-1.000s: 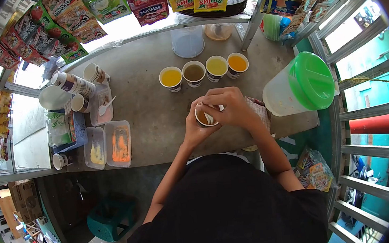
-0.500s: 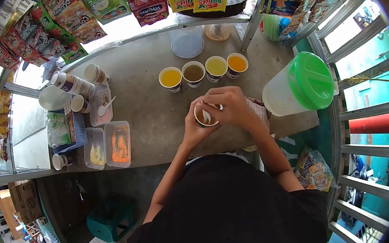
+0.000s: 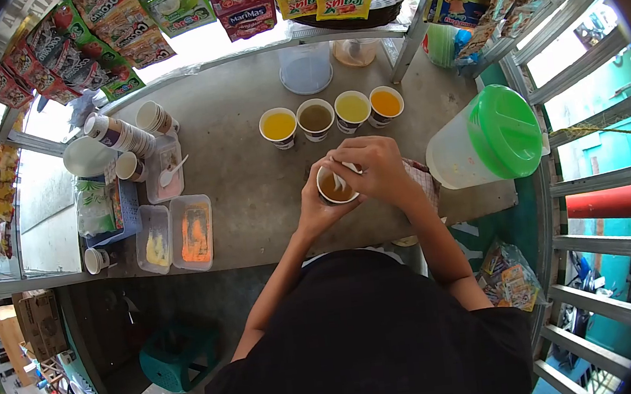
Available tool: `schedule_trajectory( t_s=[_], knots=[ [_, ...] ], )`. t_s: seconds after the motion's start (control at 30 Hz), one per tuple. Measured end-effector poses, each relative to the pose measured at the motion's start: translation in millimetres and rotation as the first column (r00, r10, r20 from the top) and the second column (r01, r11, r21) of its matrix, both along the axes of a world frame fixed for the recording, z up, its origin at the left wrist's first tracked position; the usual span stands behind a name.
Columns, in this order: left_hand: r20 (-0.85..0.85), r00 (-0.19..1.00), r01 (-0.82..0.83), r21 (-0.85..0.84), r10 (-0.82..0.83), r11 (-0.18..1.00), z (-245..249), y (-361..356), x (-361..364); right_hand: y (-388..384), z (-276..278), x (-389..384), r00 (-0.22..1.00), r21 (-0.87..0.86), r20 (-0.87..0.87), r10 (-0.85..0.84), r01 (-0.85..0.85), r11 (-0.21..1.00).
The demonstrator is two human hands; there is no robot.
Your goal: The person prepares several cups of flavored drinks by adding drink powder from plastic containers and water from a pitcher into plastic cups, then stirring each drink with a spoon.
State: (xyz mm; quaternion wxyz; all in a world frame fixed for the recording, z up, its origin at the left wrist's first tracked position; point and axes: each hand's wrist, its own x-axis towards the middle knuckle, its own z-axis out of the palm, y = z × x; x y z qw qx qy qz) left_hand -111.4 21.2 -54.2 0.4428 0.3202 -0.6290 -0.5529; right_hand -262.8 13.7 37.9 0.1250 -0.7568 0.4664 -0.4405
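A paper cup of brown liquid [image 3: 336, 187] is close in front of my body, with my left hand [image 3: 318, 206] wrapped round its left and near side. Above its rim my right hand [image 3: 371, 166] pinches a white spoon [image 3: 340, 183] that dips into the liquid. Just beyond stand filled cups in a row: a yellow drink [image 3: 278, 125], a dark brownish one [image 3: 315, 118], a pale yellow-green one [image 3: 352, 110] and an orange one [image 3: 385, 104].
A clear jug with a green lid [image 3: 507, 131] stands at the right. Stacked cups [image 3: 120, 134], a tray with orange powder [image 3: 192, 233] and one with yellow powder [image 3: 155, 241] are at the left. Drink sachets [image 3: 241, 5] hang above the counter's far edge.
The spoon has shifted within the cup, and more of the brown liquid shows. My right hand has moved slightly; my left still holds the cup.
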Motion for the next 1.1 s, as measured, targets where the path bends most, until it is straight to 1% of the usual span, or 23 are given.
schedule_trajectory(
  t_s=[0.07, 0.1, 0.17, 0.2, 0.27, 0.3, 0.37, 0.4, 0.47, 0.5, 0.57, 0.6, 0.63, 0.67, 0.7, 0.77, 0.8, 0.87, 0.9, 0.97, 1.0, 1.07, 1.1],
  knots=[
    [0.004, 1.000, -0.015, -0.032, 0.015, 0.999, -2, -1, -1, 1, 6, -4, 0.985, 0.149, -0.069, 0.160, -0.148, 0.978],
    [0.014, 1.000, 0.001, -0.036, -0.001, 0.999, -5, -1, 0, 1, 4, -3, 0.985, 0.148, -0.070, 0.158, -0.146, 0.978],
    [0.024, 1.000, 0.016, -0.039, -0.015, 0.999, -10, -1, 0, 1, -2, 1, 0.998, 0.007, 0.029, 0.062, -0.062, 0.998],
    [0.025, 1.000, 0.008, -0.004, -0.008, 1.000, -6, 0, 0, 1, -2, 0, 0.998, 0.008, 0.029, 0.063, -0.064, 0.998],
    [0.025, 1.000, 0.000, 0.031, -0.001, 1.000, -8, -1, 0, 1, -2, -2, 0.993, 0.062, -0.097, 0.071, -0.065, 0.996],
    [0.018, 1.000, 0.006, 0.017, -0.006, 1.000, -11, -1, 0, 2, 0, -2, 0.993, 0.062, -0.098, 0.070, -0.065, 0.996],
    [0.012, 1.000, 0.012, 0.002, -0.012, 1.000, -15, -2, 0, 4, 5, -1, 0.991, 0.142, -0.007, 0.131, -0.128, 0.981],
    [0.004, 1.000, 0.004, 0.025, -0.004, 1.000, -7, 1, 0, 3, 3, 0, 0.991, 0.143, -0.006, 0.131, -0.129, 0.981],
    [-0.004, 1.000, -0.007, 0.049, 0.007, 0.999, -5, 2, 1, 1, -1, 2, 0.998, 0.012, -0.055, 0.002, -0.001, 1.000],
    [0.013, 1.000, -0.008, 0.011, 0.008, 1.000, -7, 0, 1, 1, 1, 1, 0.998, 0.012, -0.055, 0.003, -0.003, 1.000],
    [0.030, 1.000, -0.006, -0.026, 0.007, 1.000, -12, 0, 1, 2, 6, -1, 0.980, 0.170, -0.029, 0.196, -0.188, 0.967],
    [-0.005, 1.000, 0.011, 0.016, -0.011, 1.000, -12, 1, 1, 2, 5, 1, 0.980, 0.169, -0.029, 0.195, -0.187, 0.968],
    [-0.041, 0.999, 0.028, 0.059, -0.025, 0.998, -11, 2, 0, 2, 2, 4, 0.995, 0.091, -0.011, 0.104, -0.102, 0.991],
    [-0.040, 0.999, 0.026, 0.060, -0.023, 0.998, -11, 2, 1, 1, 1, 6, 1.000, 0.015, 0.015, 0.015, -0.015, 1.000],
    [-0.008, 1.000, 0.002, 0.025, -0.002, 1.000, -9, 0, 2, 1, 2, 4, 1.000, 0.016, 0.016, 0.017, -0.017, 1.000],
    [0.021, 1.000, -0.019, -0.012, 0.019, 1.000, -12, -1, 3, 2, 5, -1, 0.979, 0.160, -0.112, 0.170, -0.151, 0.976],
    [0.027, 1.000, 0.006, 0.007, -0.006, 1.000, -15, -1, 3, 2, 3, -1, 0.979, 0.160, -0.113, 0.168, -0.149, 0.976],
    [0.033, 0.999, 0.031, 0.026, -0.032, 0.999, -20, -1, 3, 1, -4, 3, 0.993, 0.032, 0.034, 0.112, -0.113, 0.993],
    [0.028, 1.000, -0.002, 0.026, 0.001, 1.000, -13, -1, 3, 1, -3, 3, 0.993, 0.033, 0.035, 0.113, -0.114, 0.993],
    [0.021, 0.999, -0.036, 0.025, 0.035, 0.999, -10, -1, 2, 2, 2, 2, 0.993, 0.015, -0.105, 0.060, -0.059, 0.998],
    [0.020, 0.999, -0.032, 0.011, 0.032, 0.999, -12, -1, 2, 2, 4, 1, 0.993, 0.015, -0.105, 0.060, -0.059, 0.998],
    [0.019, 0.999, -0.027, -0.004, 0.027, 1.000, -14, -1, 1, 4, 6, 1, 0.985, 0.150, -0.007, 0.171, -0.168, 0.974],
    [0.003, 1.000, -0.022, 0.034, 0.022, 0.999, -13, 0, 1, 4, 4, 1, 0.985, 0.151, -0.007, 0.170, -0.167, 0.974]
  ],
)
